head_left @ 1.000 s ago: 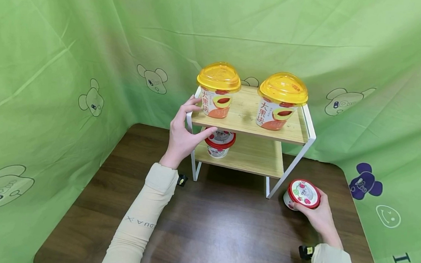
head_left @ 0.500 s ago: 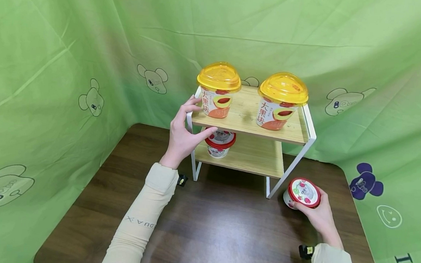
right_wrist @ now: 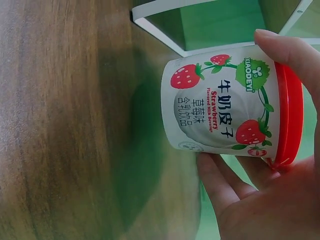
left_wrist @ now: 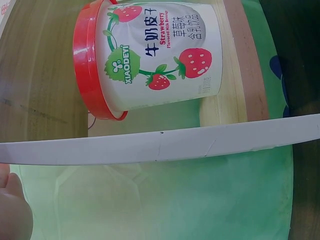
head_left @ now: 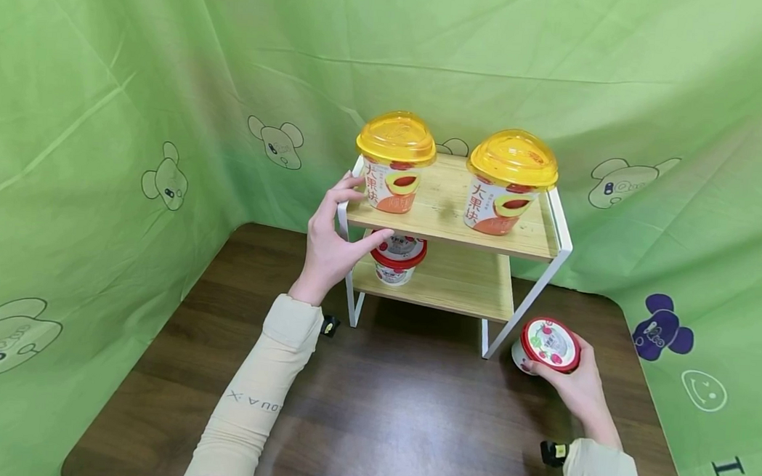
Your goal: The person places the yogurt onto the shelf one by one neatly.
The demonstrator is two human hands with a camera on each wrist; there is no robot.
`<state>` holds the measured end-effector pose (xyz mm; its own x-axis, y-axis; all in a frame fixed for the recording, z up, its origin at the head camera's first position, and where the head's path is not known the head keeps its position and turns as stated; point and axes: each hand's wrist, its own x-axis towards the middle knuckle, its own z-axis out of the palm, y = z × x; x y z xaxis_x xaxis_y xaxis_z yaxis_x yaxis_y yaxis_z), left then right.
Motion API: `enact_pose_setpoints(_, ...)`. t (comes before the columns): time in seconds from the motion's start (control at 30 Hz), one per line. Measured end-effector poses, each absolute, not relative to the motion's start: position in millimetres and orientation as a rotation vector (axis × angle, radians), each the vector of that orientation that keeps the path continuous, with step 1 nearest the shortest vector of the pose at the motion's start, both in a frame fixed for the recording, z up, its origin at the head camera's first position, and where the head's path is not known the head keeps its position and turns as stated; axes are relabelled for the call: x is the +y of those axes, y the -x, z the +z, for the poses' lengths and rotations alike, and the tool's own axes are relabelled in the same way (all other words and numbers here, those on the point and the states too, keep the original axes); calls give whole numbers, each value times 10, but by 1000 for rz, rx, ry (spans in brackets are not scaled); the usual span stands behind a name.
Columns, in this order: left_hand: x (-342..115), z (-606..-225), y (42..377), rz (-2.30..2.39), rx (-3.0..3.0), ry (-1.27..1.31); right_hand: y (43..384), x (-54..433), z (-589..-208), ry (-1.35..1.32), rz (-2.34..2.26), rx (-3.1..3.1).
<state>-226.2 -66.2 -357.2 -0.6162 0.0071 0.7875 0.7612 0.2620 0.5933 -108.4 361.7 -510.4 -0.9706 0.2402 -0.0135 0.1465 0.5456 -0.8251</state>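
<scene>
On the right, my right hand (head_left: 578,377) grips a strawberry milk cup (right_wrist: 220,102) with a red lid. Its thumb is on one side and its fingers are round the other, with the cup's shadow on the tabletop below. My left hand (head_left: 334,246) holds the left end of a two-tier shelf (head_left: 449,198), thumb across the front edge of the top board. A second red-lidded strawberry cup (left_wrist: 165,55) stands on the lower board, its lid partly behind the thumb in the head view. Close to the left fingertips is a yellow-lidded fruit cup (head_left: 395,166) on the top board.
Another yellow-lidded fruit cup (head_left: 509,184) stands at the right of the top board. The shelf's white metal leg (head_left: 524,305) slants down just left of the right hand's cup. A green curtain (head_left: 168,72) encloses the dark wooden table (head_left: 396,414).
My right hand and its strawberry cup have shifted very slightly away from me, up in the head view. The left hand, the shelf and the cups on it have stayed put.
</scene>
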Motion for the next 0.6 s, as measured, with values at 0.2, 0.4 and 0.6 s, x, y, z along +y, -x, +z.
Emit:
enact_pose_setpoints(0.2, -627, -3428, 2110, -1422, -1852, 699, 1092, 3601, -5045, 322, 1412, -2672)
enact_pose_setpoints(0.4, -623, -3423, 2107, -1424, -1839, 707, 1094, 3589, -5012, 305, 1391, -2677)
enact_pose_setpoints(0.6, -623, -3425, 2105, -1424, -1837, 704, 1098, 3580, -5011, 317, 1404, -2673)
